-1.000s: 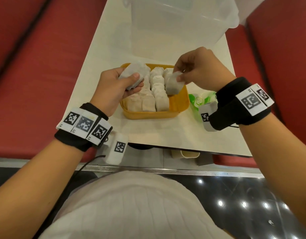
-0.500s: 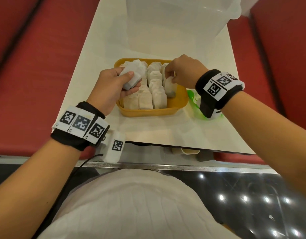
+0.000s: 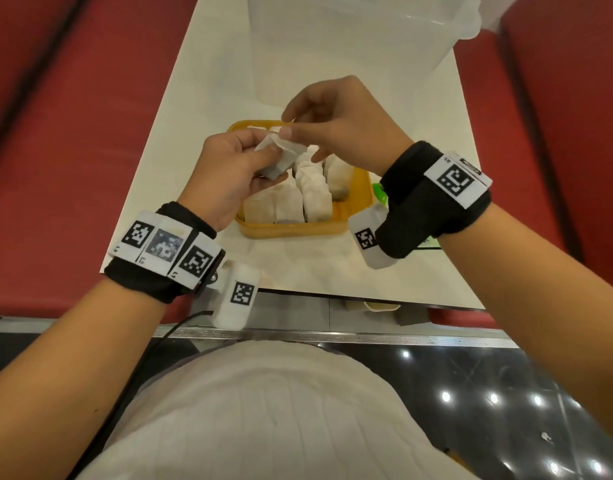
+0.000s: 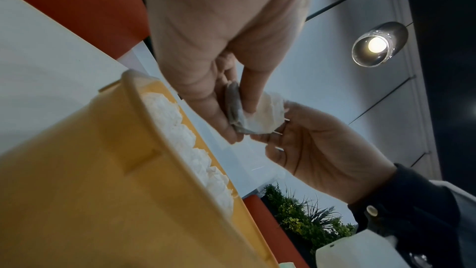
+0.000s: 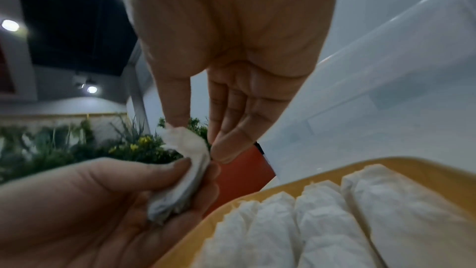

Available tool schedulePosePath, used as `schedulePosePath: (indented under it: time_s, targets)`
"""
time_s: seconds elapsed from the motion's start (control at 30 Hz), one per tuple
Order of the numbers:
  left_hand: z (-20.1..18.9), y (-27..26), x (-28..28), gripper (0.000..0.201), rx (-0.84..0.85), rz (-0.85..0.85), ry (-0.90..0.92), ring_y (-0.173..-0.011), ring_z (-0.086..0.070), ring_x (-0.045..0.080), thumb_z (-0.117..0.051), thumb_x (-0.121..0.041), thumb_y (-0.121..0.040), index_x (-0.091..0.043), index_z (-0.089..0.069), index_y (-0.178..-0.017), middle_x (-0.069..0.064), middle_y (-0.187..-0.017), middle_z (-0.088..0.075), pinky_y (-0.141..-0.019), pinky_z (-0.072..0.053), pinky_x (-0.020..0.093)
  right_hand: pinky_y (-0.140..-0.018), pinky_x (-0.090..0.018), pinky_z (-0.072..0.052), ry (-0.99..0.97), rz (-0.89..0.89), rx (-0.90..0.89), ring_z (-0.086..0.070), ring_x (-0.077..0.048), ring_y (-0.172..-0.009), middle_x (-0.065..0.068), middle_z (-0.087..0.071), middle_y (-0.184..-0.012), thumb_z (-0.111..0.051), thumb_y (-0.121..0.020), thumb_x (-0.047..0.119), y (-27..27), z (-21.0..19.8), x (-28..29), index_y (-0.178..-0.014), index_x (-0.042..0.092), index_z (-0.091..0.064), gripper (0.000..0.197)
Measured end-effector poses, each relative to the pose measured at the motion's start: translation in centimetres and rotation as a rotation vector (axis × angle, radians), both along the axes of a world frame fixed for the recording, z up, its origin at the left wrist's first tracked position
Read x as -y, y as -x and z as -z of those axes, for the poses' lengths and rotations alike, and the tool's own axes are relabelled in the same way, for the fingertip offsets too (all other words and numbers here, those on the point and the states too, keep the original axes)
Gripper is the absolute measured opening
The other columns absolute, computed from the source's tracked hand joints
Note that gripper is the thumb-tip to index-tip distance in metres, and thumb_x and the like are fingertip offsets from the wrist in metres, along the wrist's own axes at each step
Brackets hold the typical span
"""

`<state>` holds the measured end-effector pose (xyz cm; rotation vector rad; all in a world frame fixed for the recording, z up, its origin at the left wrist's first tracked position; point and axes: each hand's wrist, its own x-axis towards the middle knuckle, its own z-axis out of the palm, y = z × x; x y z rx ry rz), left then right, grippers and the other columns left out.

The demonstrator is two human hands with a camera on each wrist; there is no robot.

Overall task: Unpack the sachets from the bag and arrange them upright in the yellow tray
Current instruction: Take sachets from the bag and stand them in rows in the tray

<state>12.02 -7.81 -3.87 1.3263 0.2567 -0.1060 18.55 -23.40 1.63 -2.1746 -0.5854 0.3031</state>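
A small white paper sachet [image 3: 276, 157] is held in the air just above the far left part of the yellow tray [image 3: 291, 232]. The left hand [image 3: 229, 174] grips its lower part, thumb on one face and curled fingers behind. The right hand [image 3: 339, 123] meets it from the far right, pinching the sachet's upper corner between thumb and forefinger; its other fingers are loosely spread. From the left wrist view the sachet [image 4: 260, 117] looks crumpled and bulges between the two hands.

Beneath them, the tray sits on a pale table [image 3: 208, 98], near its near edge. Inside, more white sachets [image 3: 313, 192] stand upright in rows, packed side by side; the right end of the tray shows bare yellow floor. A green packet [image 3: 380, 195] peeks out just right of the tray, mostly hidden by the right wrist strap. A large clear plastic tub [image 3: 360, 39] stands at the far end of the table. Red bench seats [image 3: 73, 133] flank the table on both sides.
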Motion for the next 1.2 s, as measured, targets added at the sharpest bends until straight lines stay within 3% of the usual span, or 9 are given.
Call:
schedulePosePath:
  time_s: [0.17,0.37,0.5,0.63,0.73,0.83,0.93,1.03,1.2]
  targets:
    - [0.0,0.0,0.1,0.011,0.001,-0.032,0.000,-0.106,-0.067,0.033,-0.063,-0.011,-0.092,-0.004,-0.067,-0.100,0.017,-0.106,-0.069,-0.083,-0.058,0.034,-0.058,-0.031,-0.059,-0.044,0.044,0.000,-0.069,-0.016,-0.070,-0.008,-0.070,-0.079,-0.076,-0.079,0.031,0.4,-0.9,0.4,-0.096,0.003,-0.069,0.033]
    - [0.0,0.4,0.6,0.014,0.045,-0.014,-0.054,-0.097,-0.068,0.022,-0.065,-0.015,-0.090,-0.005,-0.068,-0.099,0.011,-0.101,-0.070,-0.085,-0.057,0.033,-0.058,-0.025,-0.059,0.100,-0.001,0.024,-0.069,-0.012,-0.060,-0.004,-0.067,-0.070,-0.075,-0.080,0.007,0.3,-1.1,0.6,-0.090,0.002,-0.068,0.013]
    - [0.3,0.5,-0.8,0.040,0.194,-0.130,-0.491,-0.114,-0.059,0.008,-0.074,-0.025,-0.082,-0.017,-0.065,-0.120,-0.003,-0.120,-0.066,-0.103,-0.044,0.026,-0.057,-0.021,-0.057,0.226,-0.036,0.120,-0.067,-0.008,-0.059,-0.004,-0.067,-0.074,-0.073,-0.082,0.007,-0.3,-2.5,2.3,-0.091,0.003,-0.069,0.011]
    - [1.6,1.0,-2.5,0.077,0.114,-0.125,-0.880,-0.142,-0.029,0.014,-0.072,-0.018,-0.084,-0.014,-0.031,-0.149,0.003,-0.154,-0.034,-0.114,-0.021,0.023,-0.054,-0.015,-0.052,0.472,-0.126,0.116,-0.059,-0.005,-0.050,-0.003,-0.068,-0.074,-0.074,-0.079,0.007,-0.6,-2.2,4.4,-0.090,0.008,-0.071,0.011]
    - [2.8,0.9,-3.2,0.080,-0.086,-0.010,-0.788,-0.143,-0.030,0.021,-0.069,-0.011,-0.085,-0.011,-0.025,-0.152,0.008,-0.156,-0.032,-0.116,-0.028,0.036,-0.058,-0.017,-0.046,0.726,-0.198,0.106,-0.058,-0.009,-0.060,-0.002,-0.067,-0.079,-0.075,-0.076,0.010,-1.0,0.3,4.7,-0.089,0.010,-0.072,0.013]
    - [3.3,0.9,-3.3,0.049,-0.025,0.059,-0.691,-0.124,-0.053,0.021,-0.062,-0.006,-0.083,-0.013,-0.051,-0.131,0.007,-0.133,-0.057,-0.104,-0.045,0.043,-0.063,-0.025,-0.038,0.893,-0.212,0.147,-0.059,-0.022,-0.081,-0.001,-0.063,-0.084,-0.068,-0.081,0.012,-1.4,2.6,4.4,-0.086,0.018,-0.069,0.008]
    - [2.9,1.1,-3.3,0.041,0.013,0.061,-0.594,-0.113,-0.060,0.015,-0.057,0.001,-0.086,-0.015,-0.058,-0.124,0.000,-0.122,-0.064,-0.099,-0.050,0.040,-0.063,-0.030,-0.036,0.937,-0.134,0.263,-0.057,-0.029,-0.084,-0.003,-0.053,-0.090,-0.054,-0.085,0.011,-1.9,3.4,3.9,-0.093,0.020,-0.067,0.017]
    - [2.7,1.0,-3.5,0.040,0.013,0.051,-0.571,-0.113,-0.061,0.014,-0.057,0.002,-0.087,-0.018,-0.060,-0.122,-0.002,-0.121,-0.064,-0.099,-0.051,0.039,-0.064,-0.033,-0.039,0.939,-0.109,0.355,-0.058,-0.034,-0.084,-0.011,-0.058,-0.097,-0.049,-0.086,0.009,-2.2,3.8,3.9,-0.097,0.017,-0.066,0.021]
    - [2.4,1.1,-3.4,0.038,-0.003,0.048,-0.581,-0.111,-0.062,0.015,-0.057,0.003,-0.086,-0.013,-0.061,-0.120,-0.002,-0.121,-0.064,-0.098,-0.051,0.041,-0.063,-0.031,-0.035,0.941,-0.134,0.292,-0.053,-0.028,-0.079,-0.005,-0.052,-0.088,-0.051,-0.084,0.013,-1.6,4.1,4.2,-0.091,0.020,-0.061,0.014]
